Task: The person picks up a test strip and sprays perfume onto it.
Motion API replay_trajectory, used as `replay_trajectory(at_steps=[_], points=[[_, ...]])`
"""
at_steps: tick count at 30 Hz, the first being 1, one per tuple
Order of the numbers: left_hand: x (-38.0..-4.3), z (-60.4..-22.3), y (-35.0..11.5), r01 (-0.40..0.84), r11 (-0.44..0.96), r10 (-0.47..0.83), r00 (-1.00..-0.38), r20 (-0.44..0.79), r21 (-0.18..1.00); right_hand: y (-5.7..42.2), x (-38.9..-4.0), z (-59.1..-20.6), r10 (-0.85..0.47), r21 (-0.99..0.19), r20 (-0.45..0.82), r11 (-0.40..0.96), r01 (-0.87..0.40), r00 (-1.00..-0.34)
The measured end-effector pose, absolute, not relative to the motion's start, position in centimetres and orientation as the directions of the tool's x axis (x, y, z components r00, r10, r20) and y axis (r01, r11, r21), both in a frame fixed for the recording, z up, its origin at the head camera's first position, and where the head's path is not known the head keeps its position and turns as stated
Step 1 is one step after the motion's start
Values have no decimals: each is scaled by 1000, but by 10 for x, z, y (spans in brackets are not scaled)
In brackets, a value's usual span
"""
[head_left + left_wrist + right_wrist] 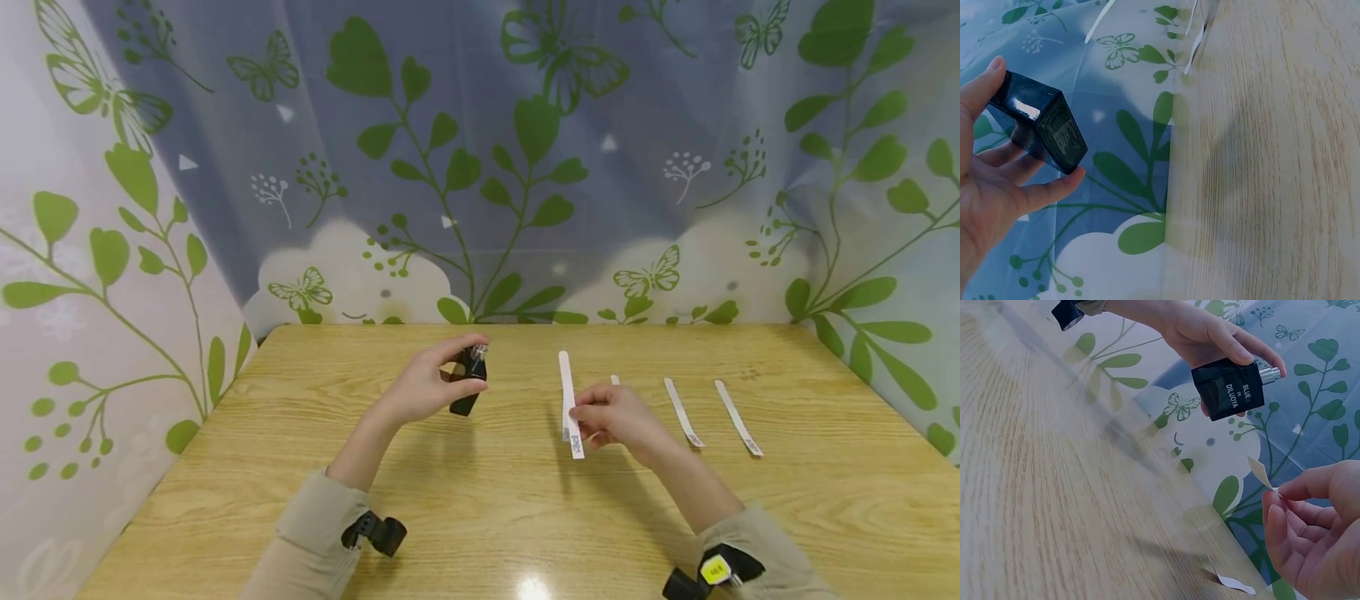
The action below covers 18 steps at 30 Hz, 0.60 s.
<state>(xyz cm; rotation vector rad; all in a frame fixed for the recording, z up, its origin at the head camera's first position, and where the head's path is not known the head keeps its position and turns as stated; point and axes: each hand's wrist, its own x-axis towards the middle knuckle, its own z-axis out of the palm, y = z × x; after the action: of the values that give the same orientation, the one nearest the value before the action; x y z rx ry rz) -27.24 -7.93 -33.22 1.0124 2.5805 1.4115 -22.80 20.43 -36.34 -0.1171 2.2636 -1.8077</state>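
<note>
My left hand (429,385) holds a dark, square perfume bottle (463,405) above the table, with a finger on its silver spray top (1270,374). In the right wrist view, the bottle shows white lettering reading "BLUE DE DILUOYA". My right hand (621,423) pinches a white paper test strip (567,377) near its printed lower end. The strip stands upright, right of the bottle and apart from it. Another strip (566,417) lies behind the held one, partly covered. A further strip (615,381) shows only its tip past the right hand.
Two more white paper strips, a nearer one (680,410) and one farther right (738,417), lie slanted on the wooden table (480,517). A curtain (480,167) with green leaves and butterflies hangs behind the table's back edge.
</note>
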Motion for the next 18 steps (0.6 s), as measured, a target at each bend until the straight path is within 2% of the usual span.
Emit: replay_trajectory(at_steps=[8, 18], points=[[-271, -332, -82, 533, 370, 540, -790, 290, 761, 201, -226, -363, -234, -971, -126, 229, 71, -964], [-272, -333, -85, 581, 409, 532, -778, 334, 704, 197, -226, -365, -235, -976, -134, 197, 87, -963]])
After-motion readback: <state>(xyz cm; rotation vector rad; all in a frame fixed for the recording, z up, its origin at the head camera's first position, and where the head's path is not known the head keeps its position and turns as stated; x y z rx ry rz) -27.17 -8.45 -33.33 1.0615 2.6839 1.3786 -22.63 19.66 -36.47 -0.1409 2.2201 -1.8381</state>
